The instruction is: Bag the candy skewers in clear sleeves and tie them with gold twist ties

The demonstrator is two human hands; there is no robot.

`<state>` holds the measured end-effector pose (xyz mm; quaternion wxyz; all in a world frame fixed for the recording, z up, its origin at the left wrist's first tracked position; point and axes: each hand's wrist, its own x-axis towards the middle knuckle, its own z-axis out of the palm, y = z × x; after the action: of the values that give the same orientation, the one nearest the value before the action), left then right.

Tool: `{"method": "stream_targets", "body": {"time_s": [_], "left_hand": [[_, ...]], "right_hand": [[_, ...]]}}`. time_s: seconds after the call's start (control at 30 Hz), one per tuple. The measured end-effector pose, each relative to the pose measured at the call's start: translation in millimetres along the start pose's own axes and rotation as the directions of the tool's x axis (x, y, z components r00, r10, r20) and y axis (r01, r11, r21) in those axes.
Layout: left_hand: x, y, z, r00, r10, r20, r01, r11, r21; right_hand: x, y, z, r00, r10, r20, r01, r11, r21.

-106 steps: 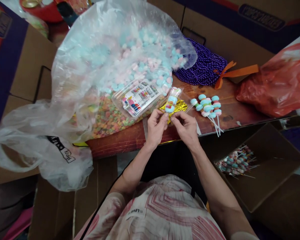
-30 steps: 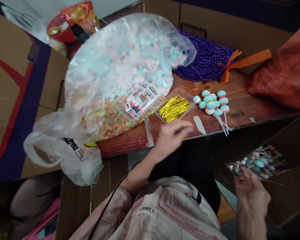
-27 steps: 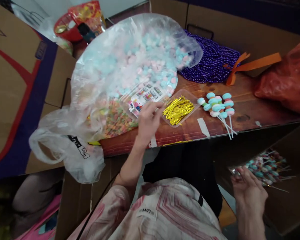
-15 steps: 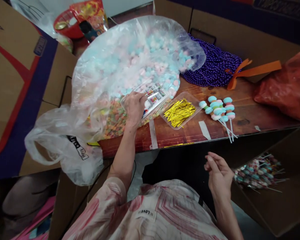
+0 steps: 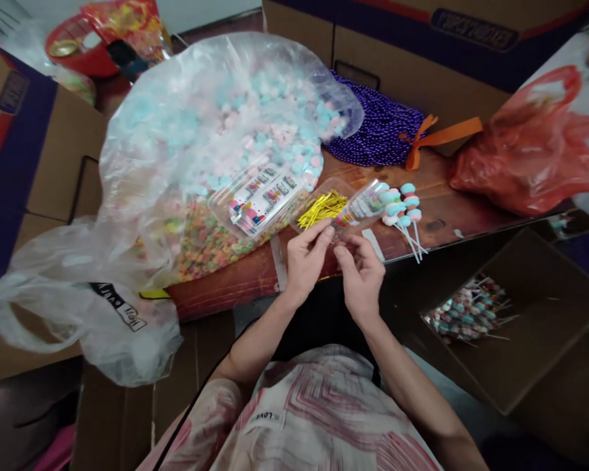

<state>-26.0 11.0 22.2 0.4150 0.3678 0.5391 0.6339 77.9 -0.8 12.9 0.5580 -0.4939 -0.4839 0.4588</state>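
A small clear printed plastic bag (image 5: 366, 204) stretches out from my fingertips toward the candy sticks. My left hand (image 5: 308, 261) is closed, pinching the near end of this bag between thumb and finger. Close beside it, my right hand (image 5: 363, 276) pinches the same end. Just beyond my left hand lie gold twist ties (image 5: 321, 208) in a shallow clear tray, partly covered by the bag. White sticks threaded with pastel candies (image 5: 401, 208) rest on the table to the right. A clear container of printed bags (image 5: 259, 199) sits on the big candy sack.
The large clear sack of pastel candies (image 5: 211, 111) fills the table's left part. Purple bead strands (image 5: 377, 124) with an orange ribbon lie behind. At right are a red plastic bag (image 5: 515, 157) and, lower, a cardboard box (image 5: 530, 327) holding wrapped candy sticks (image 5: 471, 311).
My left hand has come away from the container with one printed bag. My right hand has risen from below the table edge to meet it. The view has shifted right.
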Motion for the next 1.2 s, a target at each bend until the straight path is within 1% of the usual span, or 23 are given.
{"method": "stream_targets", "body": {"time_s": [0.07, 0.13, 0.2, 0.27, 0.33, 0.43, 0.5, 0.57, 0.63, 0.67, 0.7, 0.77, 0.83, 0.9, 0.97, 1.0, 1.07, 1.13, 1.2], "left_hand": [[-7, -7, 2.3, 0.999, -0.034, 0.030, 0.035, 0.999, -0.027], [-7, -12, -2.3, 0.995, -0.083, 0.054, 0.087, 0.993, -0.084], [-2, -15, -10.3, 0.982, -0.157, 0.104, 0.173, 0.972, -0.161], [3, -15, -18.2, 0.964, -0.212, 0.160, 0.241, 0.951, -0.194], [8, -14, -23.2, 0.962, -0.215, 0.169, 0.244, 0.955, -0.172], [11, -13, -25.1, 0.980, -0.164, 0.115, 0.178, 0.976, -0.127], [11, -13, -25.2, 0.992, -0.116, 0.048, 0.120, 0.989, -0.090], [12, -13, -26.3, 0.997, -0.043, -0.060, 0.040, 0.999, -0.037], [12, -12, -28.6, 0.986, 0.027, -0.163, -0.030, 0.999, -0.015], [12, -12, -30.0, 0.982, 0.026, -0.189, -0.034, 0.999, -0.040], [12, -11, -31.5, 0.982, -0.006, -0.189, -0.011, 0.996, -0.091], [11, -9, -33.7, 0.985, -0.122, -0.122, 0.092, 0.969, -0.228], [8, -7, -34.6, 0.972, -0.234, -0.020, 0.214, 0.917, -0.337], [6, -5, -33.8, 0.954, -0.295, 0.052, 0.291, 0.871, -0.395], [3, -4, -31.5, 0.941, -0.325, 0.092, 0.332, 0.839, -0.431], [3, -4, -29.9, 0.938, -0.333, 0.101, 0.341, 0.826, -0.449], [2, -4, -25.9, 0.935, -0.340, 0.104, 0.346, 0.803, -0.484], [3, -5, -21.2, 0.931, -0.352, 0.097, 0.350, 0.788, -0.507], [3, -7, -15.5, 0.927, -0.367, 0.077, 0.353, 0.782, -0.514]], "right_hand": [[10, 4, 5, 1.000, 0.010, -0.025, -0.010, 1.000, 0.029], [17, 9, 3, 0.999, 0.043, -0.006, -0.042, 0.999, 0.029], [21, 13, -3, 0.996, 0.070, 0.061, -0.070, 0.997, 0.013], [24, 13, -9, 0.987, 0.078, 0.144, -0.077, 0.997, -0.013], [29, 10, -12, 0.973, 0.068, 0.219, -0.056, 0.997, -0.060], [38, 3, -11, 0.957, 0.002, 0.290, 0.044, 0.988, -0.150], [46, 2, -10, 0.947, -0.037, 0.320, 0.103, 0.976, -0.194], [56, 3, -9, 0.945, -0.065, 0.322, 0.150, 0.958, -0.246], [69, 8, -7, 0.949, -0.091, 0.303, 0.197, 0.919, -0.342], [76, 12, -5, 0.952, -0.099, 0.290, 0.216, 0.887, -0.408], [83, 17, -2, 0.956, -0.100, 0.274, 0.226, 0.848, -0.480], [95, 26, 8, 0.968, -0.097, 0.233, 0.222, 0.762, -0.608], [103, 35, 20, 0.978, -0.114, 0.175, 0.205, 0.685, -0.700], [105, 40, 30, 0.980, -0.153, 0.127, 0.196, 0.628, -0.753], [102, 39, 33, 0.975, -0.197, 0.102, 0.202, 0.605, -0.770], [99, 36, 31, 0.970, -0.220, 0.099, 0.216, 0.609, -0.763], [87, 29, 21, 0.957, -0.275, 0.094, 0.257, 0.645, -0.719], [70, 20, 7, 0.940, -0.333, 0.073, 0.303, 0.718, -0.626], [50, 14, -5, 0.938, -0.343, 0.058, 0.329, 0.822, -0.464]]}}
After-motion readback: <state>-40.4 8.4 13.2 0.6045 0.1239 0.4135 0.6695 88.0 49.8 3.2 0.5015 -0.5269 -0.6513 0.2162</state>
